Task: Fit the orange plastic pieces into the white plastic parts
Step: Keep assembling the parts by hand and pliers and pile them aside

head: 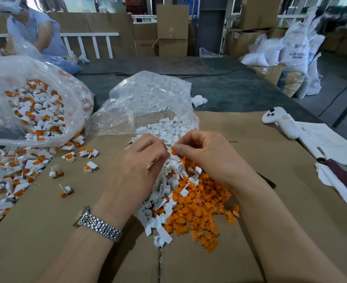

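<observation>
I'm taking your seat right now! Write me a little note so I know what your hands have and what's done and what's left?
Right hand: pinches one orange piece at its fingertips.
Left hand: fingers curled against it, seemingly round a white part, mostly hidden.
Supplies: loose orange pieces heaped on the cardboard below the hands, loose white parts beside them, more spilling from the clear bag ahead.
Done: fitted parts in the big bag on the left and the pile below it.
Left: finish this pair, then work through both heaps.
</observation>
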Demonstrator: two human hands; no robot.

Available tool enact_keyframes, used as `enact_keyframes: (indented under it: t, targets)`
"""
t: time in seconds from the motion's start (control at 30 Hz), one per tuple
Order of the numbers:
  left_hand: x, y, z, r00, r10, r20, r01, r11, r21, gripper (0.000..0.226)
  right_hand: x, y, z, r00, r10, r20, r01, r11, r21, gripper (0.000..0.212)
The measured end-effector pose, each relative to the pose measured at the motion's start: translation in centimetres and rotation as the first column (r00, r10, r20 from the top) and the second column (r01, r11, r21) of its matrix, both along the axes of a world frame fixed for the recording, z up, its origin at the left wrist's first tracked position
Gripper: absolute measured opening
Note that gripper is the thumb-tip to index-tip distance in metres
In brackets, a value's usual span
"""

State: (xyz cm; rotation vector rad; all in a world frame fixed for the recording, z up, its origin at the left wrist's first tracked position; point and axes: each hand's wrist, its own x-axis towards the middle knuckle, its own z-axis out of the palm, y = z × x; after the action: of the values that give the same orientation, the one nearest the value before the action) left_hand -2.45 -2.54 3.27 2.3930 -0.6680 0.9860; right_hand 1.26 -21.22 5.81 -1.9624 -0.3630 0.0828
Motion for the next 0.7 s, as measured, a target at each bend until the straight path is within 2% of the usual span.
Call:
enact_keyframes:
  t: [0.2, 0.27, 0.33, 0.4, 0.47, 0.53, 0.6, 0.7]
  targets:
    - [0.0, 0.0, 0.0, 0.999, 0.026, 0.031, -0.024, 0.997, -0.080, 0.008, -0.3, 0.6, 0.1, 0.999, -0.012, 0.031, 0.010, 0.997, 0.076, 0.010]
    - [-0.3, -0.3, 0.0, 0.994, 0.007, -0.114, -0.037, 0.964, -0.265, 0.006, -0.3, 0.7, 0.1, 1.000, -0.011, 0.029, 0.008, 0.996, 0.089, 0.010]
    - [-0.6, -0.5, 0.4, 0.922, -0.124, -0.366, -0.102, 0.836, -0.539, 0.014, -0.4, 0.8, 0.2, 0.997, -0.041, 0.063, 0.034, 0.994, 0.108, 0.009]
    - [-0.6, -0.3, 0.6, 0.826, -0.312, -0.469, -0.145, 0.688, -0.711, 0.024, -0.6, 0.9, 0.4, 0.993, -0.072, 0.098, 0.058, 0.988, 0.144, 0.009]
    - [-0.5, -0.2, 0.8, 0.775, -0.384, -0.502, -0.159, 0.650, -0.743, 0.035, -0.7, 1.0, 0.4, 0.989, -0.085, 0.119, 0.065, 0.985, 0.160, 0.009]
    - [-0.5, -0.2, 0.9, 0.779, -0.362, -0.512, -0.170, 0.664, -0.728, 0.036, -0.9, 1.3, 0.4, 0.987, -0.088, 0.135, 0.068, 0.987, 0.145, 0.009]
    - [-0.4, -0.1, 0.8, 0.770, -0.387, -0.508, -0.183, 0.628, -0.756, 0.036, -1.1, 1.5, 0.4, 0.985, -0.085, 0.149, 0.066, 0.989, 0.130, 0.009]
    - [-0.1, 0.1, 0.8, 0.691, -0.588, -0.420, -0.163, 0.438, -0.884, 0.035, -1.2, 1.4, 0.7, 0.986, -0.063, 0.153, 0.043, 0.991, 0.130, 0.010]
